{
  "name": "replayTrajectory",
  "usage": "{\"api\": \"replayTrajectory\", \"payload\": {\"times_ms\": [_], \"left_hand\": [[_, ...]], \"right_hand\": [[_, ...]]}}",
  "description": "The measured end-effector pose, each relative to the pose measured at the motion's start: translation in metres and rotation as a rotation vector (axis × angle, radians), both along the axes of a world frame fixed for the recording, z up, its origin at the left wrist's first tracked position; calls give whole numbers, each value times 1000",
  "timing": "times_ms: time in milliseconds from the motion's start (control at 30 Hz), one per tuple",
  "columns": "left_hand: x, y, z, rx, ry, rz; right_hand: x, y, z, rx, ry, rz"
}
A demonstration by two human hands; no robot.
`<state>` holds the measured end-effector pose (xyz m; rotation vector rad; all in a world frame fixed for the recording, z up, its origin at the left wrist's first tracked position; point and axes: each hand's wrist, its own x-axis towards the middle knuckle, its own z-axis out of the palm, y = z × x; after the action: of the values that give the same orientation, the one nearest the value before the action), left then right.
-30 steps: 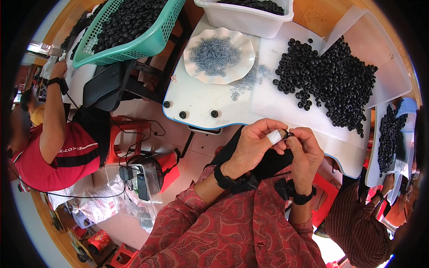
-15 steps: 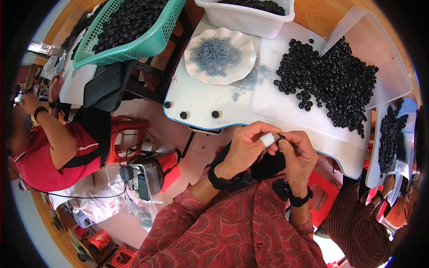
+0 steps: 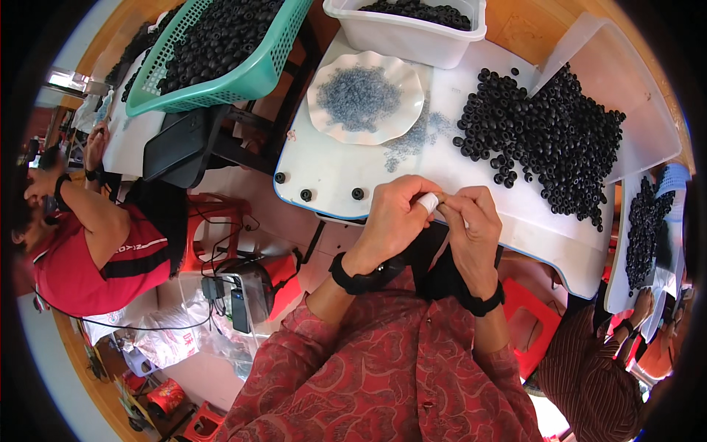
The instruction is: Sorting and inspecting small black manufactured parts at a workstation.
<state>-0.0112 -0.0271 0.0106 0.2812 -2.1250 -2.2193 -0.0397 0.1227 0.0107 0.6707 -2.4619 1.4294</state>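
Closest up is the person's own red patterned shirt (image 3: 368,361), then both hands held together by the table's near edge. The left hand (image 3: 394,221) has its fingers curled in, with a white wrap (image 3: 428,202) round one digit. The right hand (image 3: 473,228) is curled in too, and its fingertips meet the left's right at that wrap. Honestly can't tell if either one is gripping anything, the fingertips hide whatever might be in there. Both wrists have black bands (image 3: 486,300) on.

Just past the hands is a white table (image 3: 331,169) with a blue edge. Three loose black beads (image 3: 358,194) sit spaced out along the near side, left of the hands. Beyond those there's a white wavy-rimmed plate (image 3: 411,99) with a heap of clear bits (image 3: 359,98), plus more bits spilled beside it. To the right is a big pile (image 3: 549,132) of the same beads, reaching into a clear bin (image 3: 648,110).

Far side of the table: a white tub (image 3: 412,42) with more black stuff in it. Off to the left, a green basket (image 3: 243,85) loaded with black beads, and a co-worker (image 3: 96,272) in a red top.
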Motion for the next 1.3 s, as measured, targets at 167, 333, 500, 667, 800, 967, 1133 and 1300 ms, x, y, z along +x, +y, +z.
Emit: {"api": "replayTrajectory", "payload": {"times_ms": [167,333,500,667,800,967,1133,1300], "left_hand": [[-23,-6,-10,-357,145,10],[-30,0,-17,-561,217,51],[-27,8,-20,-655,232,108],[-25,13,-14,-670,233,103],[-23,15,-19,-712,264,86],[-23,20,-19,-815,348,43],[-24,17,-14,-913,364,-55],[-26,10,-22,-669,462,-187]], "right_hand": [[-20,-9,-17,46,115,-34],[-28,-6,-29,98,152,-67],[-27,-6,-24,127,131,-62],[-27,-4,-19,97,78,-48],[-25,-4,-15,59,-62,-42],[-27,6,-16,-126,-98,-46],[-15,-5,2,-196,-19,99],[-7,-30,10,-143,63,275]]}}
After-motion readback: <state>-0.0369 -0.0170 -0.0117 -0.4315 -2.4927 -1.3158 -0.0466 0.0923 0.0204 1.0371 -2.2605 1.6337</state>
